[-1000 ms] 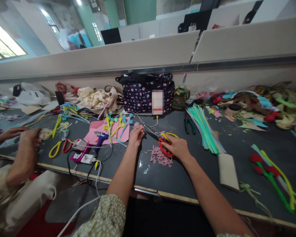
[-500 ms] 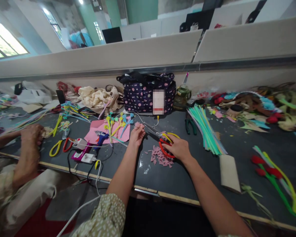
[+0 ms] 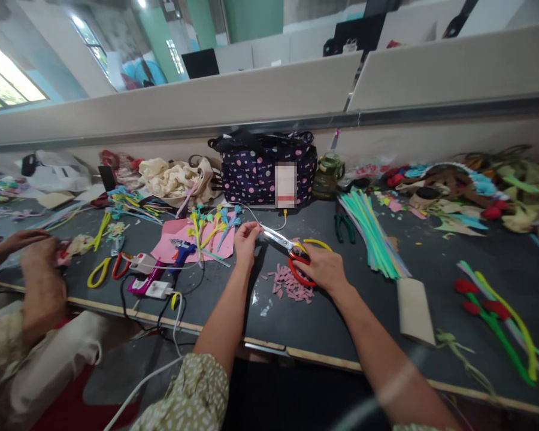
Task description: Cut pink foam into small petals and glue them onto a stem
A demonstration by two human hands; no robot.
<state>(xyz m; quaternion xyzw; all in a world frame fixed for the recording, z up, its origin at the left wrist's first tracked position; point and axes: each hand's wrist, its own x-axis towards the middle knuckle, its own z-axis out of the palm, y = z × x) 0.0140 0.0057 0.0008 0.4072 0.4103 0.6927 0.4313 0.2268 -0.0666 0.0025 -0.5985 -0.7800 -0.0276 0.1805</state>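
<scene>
My right hand (image 3: 324, 266) is wrapped round the red and yellow handles of a pair of scissors (image 3: 278, 238). Their silver blades point left, with the tips close to the fingers of my left hand (image 3: 247, 239). Thumb and fingertips of that hand are pinched together; whatever is between them is too small to make out. Below the scissors, a loose pile of small pink cut pieces (image 3: 291, 284) lies on the dark table (image 3: 269, 326).
Left of me are a pink sheet (image 3: 173, 230) bearing small flower stems, a blue glue gun (image 3: 184, 256) and other scissors (image 3: 99, 273). A patterned bag (image 3: 251, 173) stands behind. Right are pipe cleaners (image 3: 371, 233), pliers (image 3: 342, 226) and a beige block (image 3: 415, 311). A co-worker's hands (image 3: 40, 248) work far left.
The scissor blades have turned and now catch more light. My left hand has shifted slightly left, and the pink bit seen at its fingertips before is no longer clearly visible.
</scene>
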